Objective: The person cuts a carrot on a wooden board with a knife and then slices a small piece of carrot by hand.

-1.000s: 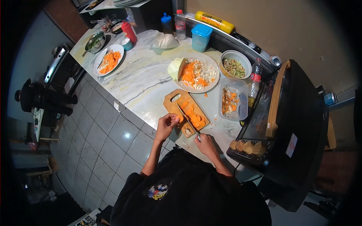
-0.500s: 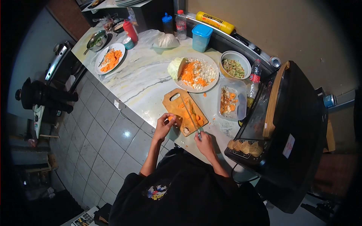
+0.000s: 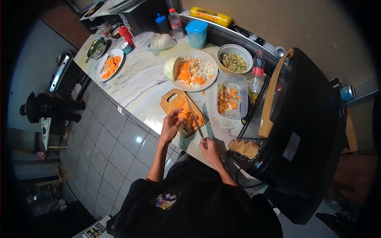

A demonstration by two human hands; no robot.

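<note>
My left hand (image 3: 171, 125) is closed on an orange carrot piece (image 3: 181, 115) above the left edge of a wooden cutting board (image 3: 168, 104). Fingers of my right hand (image 3: 209, 150) are wrapped round the handle of a knife (image 3: 195, 117). Its long blade slants across the right part of the board, beside the carrot slices (image 3: 194, 121) lying there. Beyond the board, a large plate (image 3: 211, 80) carries grated carrot, chopped white pieces and a cabbage chunk (image 3: 173, 68).
A clear plastic container (image 3: 241, 112) with carrot scraps and a bowl (image 3: 235, 60) of chopped greens stand to the right. A big black appliance (image 3: 301, 131) borders the counter. Farther left are a plate (image 3: 118, 53) of sliced carrot, a red bottle (image 3: 126, 36) and a metal pan (image 3: 97, 50).
The view has shifted, so the counter things appear farther left and slightly higher. My left hand with the carrot piece has come farther over the board, and the knife has shifted to its right side.
</note>
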